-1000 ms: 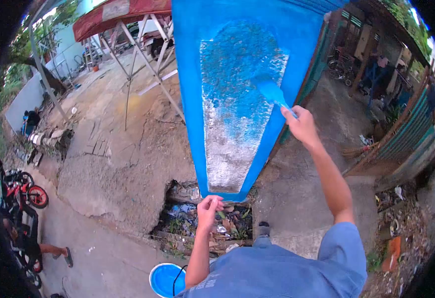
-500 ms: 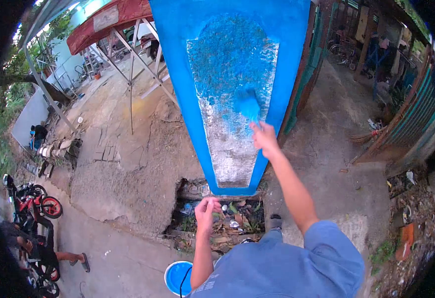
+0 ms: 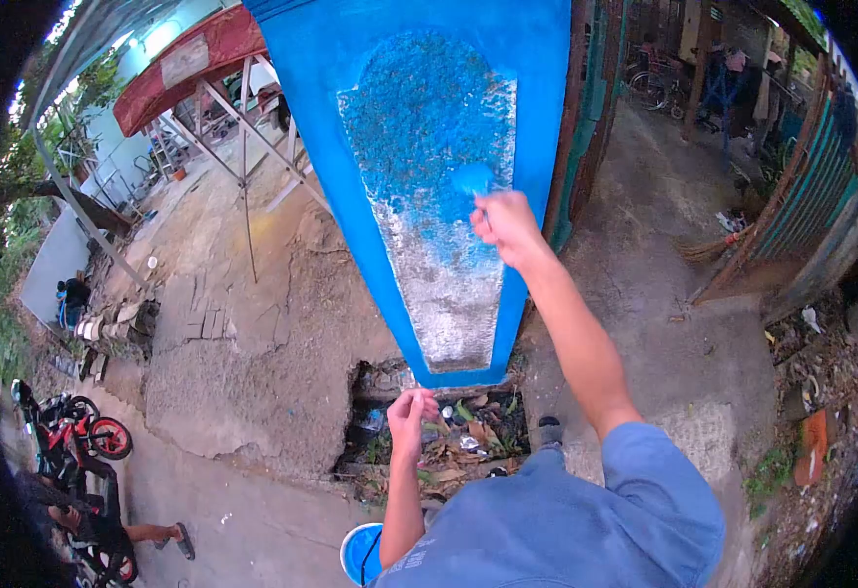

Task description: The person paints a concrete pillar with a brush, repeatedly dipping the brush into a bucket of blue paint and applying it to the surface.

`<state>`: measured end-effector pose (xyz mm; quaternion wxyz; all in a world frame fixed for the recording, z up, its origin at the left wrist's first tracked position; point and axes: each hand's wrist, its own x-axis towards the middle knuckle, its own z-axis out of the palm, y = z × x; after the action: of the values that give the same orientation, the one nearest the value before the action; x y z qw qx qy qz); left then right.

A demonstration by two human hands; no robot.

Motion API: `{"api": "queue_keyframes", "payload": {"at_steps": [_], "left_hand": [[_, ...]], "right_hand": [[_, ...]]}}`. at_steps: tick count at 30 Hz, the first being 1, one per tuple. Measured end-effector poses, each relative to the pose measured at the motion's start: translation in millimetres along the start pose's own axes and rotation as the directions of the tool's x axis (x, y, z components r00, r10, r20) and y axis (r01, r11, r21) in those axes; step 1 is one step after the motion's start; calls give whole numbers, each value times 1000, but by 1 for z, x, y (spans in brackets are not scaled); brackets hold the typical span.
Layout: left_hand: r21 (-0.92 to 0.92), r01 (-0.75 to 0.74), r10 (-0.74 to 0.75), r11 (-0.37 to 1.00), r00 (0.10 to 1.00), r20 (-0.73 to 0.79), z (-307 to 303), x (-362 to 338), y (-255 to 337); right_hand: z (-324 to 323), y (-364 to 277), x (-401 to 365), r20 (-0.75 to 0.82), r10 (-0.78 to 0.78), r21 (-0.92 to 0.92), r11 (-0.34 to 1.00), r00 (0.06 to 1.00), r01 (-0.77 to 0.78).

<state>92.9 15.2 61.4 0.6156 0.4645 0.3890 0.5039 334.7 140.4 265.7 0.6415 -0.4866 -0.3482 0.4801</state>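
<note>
My right hand [image 3: 505, 227] grips a paintbrush [image 3: 473, 182] whose blue-coated bristles press against a tall concrete post [image 3: 429, 167]. The post has solid blue edges; its rough middle panel is blue at the top and bare grey lower down. My left hand [image 3: 409, 416] hangs low near the post's foot, fingers loosely curled, and I cannot see anything in it. A blue paint bucket [image 3: 362, 557] sits on the ground below my left arm, partly hidden by my blue shirt.
A broken hole with litter and dry leaves [image 3: 439, 446] lies at the post's base. Cracked concrete spreads left. A person with a red motorcycle [image 3: 86, 436] is at the lower left. A metal-legged stand [image 3: 243, 137] stands behind. A fence [image 3: 801, 225] runs right.
My right hand has swept the brush leftward and slightly up across the rough panel. The view has shifted, and my left hand has stayed near the post's foot.
</note>
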Motion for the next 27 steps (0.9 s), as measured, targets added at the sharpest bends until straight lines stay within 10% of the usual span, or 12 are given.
{"api": "queue_keyframes", "payload": {"at_steps": [9,21,27], "left_hand": [[16,6,-6,1000,999,-45,-4,-13,5],[56,-7,13,998,995,-98,-25,-22,-1],[28,-14,17,1000,994,-112,-31,-25,1]], "right_hand": [[54,-69,-8,81,-342,17,940,936,342],[12,188,1,-70,119,17,993,990,-118],[4,201,-12,-122,371,161,923,921,-350]]}}
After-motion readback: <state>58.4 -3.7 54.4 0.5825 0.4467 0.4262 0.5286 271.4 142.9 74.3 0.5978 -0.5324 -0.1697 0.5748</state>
